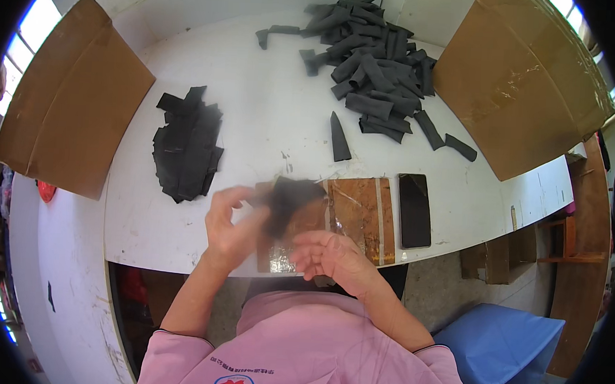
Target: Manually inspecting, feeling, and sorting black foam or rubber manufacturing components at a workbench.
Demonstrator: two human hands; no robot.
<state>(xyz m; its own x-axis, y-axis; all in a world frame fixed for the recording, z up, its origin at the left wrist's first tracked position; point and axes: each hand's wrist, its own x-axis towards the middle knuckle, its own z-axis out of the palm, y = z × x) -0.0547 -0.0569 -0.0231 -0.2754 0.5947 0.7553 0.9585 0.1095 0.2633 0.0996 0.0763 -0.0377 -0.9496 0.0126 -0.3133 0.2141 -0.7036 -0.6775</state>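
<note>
Here it is in front of you, a limp charcoal-black piece of fabric (295,197), smeared by motion blur, up over the brown, tape-striped flat board (362,219)! Flanking your table stand two brown cardboard boxes, one at left (76,100) and one at right (518,81), their insides hidden from view. The fabric sits just right of your left hand (233,223), whose blurred fingers could be pinching it or not, I can't tell, while your right hand (328,256), loosely spread, hangs just below.

A workshop, as the white worktable (270,113), heaped dark pieces (376,74) and cardboard panels (79,100) show.
</note>
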